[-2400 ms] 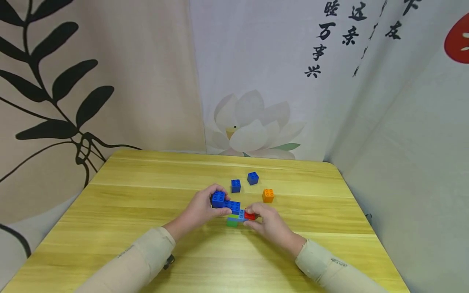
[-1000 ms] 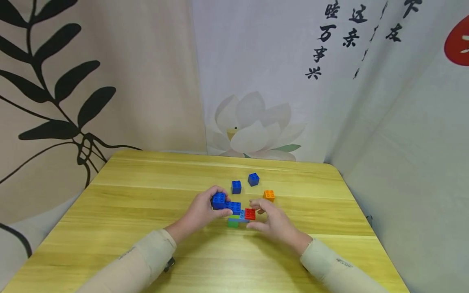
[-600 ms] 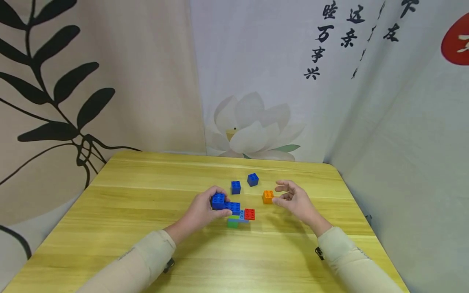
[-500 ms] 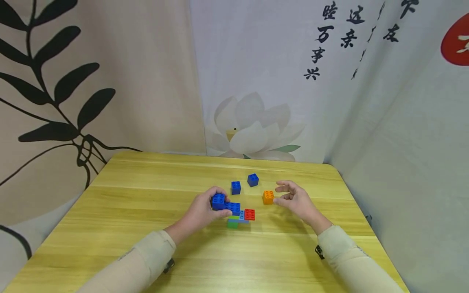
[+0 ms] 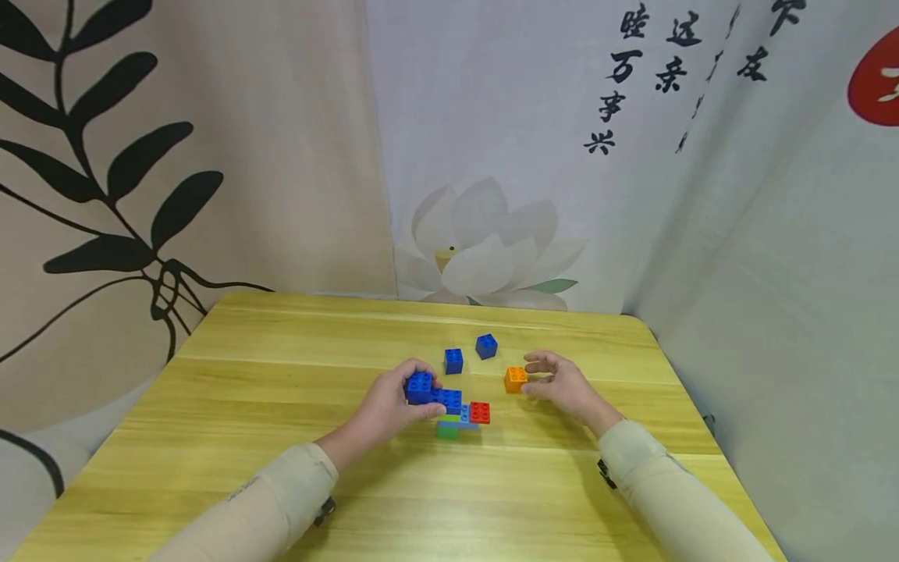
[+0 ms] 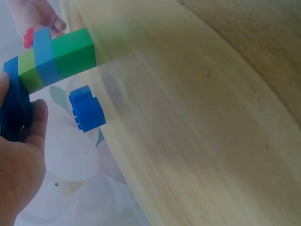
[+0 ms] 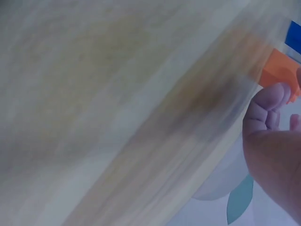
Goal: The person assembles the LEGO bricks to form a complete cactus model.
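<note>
My left hand [image 5: 389,401] grips the blue end of a joined block structure, thumb in front and fingers behind. The structure has two dark blue blocks [image 5: 420,385], light green, a light blue piece [image 5: 465,417], a green block [image 6: 74,52] low down and a red block [image 5: 480,412] at its right end. Beside the orange block [image 5: 516,380], my right hand [image 5: 567,390] has its fingers parted, the thumb at the block's right side; whether it touches cannot be told. In the right wrist view the orange block [image 7: 281,71] lies just beyond the thumb.
Two loose blue blocks, one [image 5: 453,361] behind the structure and another [image 5: 486,346] farther back to its right, lie on the wooden table [image 5: 281,336]. Printed curtains hang behind the table and along its right side.
My right hand has let go of the red block and moved right and back to the orange block, shifting slightly left lately. My left hand keeps its grip in place.
</note>
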The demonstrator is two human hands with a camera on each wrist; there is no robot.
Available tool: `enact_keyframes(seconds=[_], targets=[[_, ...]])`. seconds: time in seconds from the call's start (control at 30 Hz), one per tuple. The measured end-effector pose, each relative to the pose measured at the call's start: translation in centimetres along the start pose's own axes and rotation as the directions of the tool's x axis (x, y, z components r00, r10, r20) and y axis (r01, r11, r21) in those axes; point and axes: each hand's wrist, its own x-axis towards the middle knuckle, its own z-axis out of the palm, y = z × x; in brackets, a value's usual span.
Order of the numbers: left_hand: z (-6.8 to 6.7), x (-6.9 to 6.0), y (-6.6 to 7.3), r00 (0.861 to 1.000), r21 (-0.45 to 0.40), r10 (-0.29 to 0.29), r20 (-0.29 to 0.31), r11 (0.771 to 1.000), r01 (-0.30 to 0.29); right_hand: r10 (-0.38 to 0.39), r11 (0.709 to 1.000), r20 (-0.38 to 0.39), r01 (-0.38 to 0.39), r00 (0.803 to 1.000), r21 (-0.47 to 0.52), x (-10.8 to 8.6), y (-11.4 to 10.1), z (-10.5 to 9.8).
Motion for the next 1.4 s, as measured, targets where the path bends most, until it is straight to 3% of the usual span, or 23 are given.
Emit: enact_keyframes(seconds=[0.27,0.73,1.07,1.4], targets=[[-0.1,-0.1,0.0,1.0,0.001,0.022,0.015,1.0,-0.022,0.016,0.998,0.019,-0.014,1.0,-0.06,0.5,0.1,0.6],[0.0,0.0,-0.2,1.0,-0.001,0.011,0.009,1.0,-0.011,0.027,0.999,-0.007,-0.027,1.0,-0.035,0.5,0.3,0.9],[0.0,-0.1,-0.2,0.998,-0.029,0.061,0.009,0.998,-0.06,-0.072,0.989,0.069,0.062,0.995,0.133,-2.1,-1.7,1.3],[-0.1,-0.2,0.1,0.997,-0.019,0.073,0.026,0.997,-0.072,-0.136,0.984,0.051,0.129,0.989,0.12,-5.4,-3.2,2.5]])
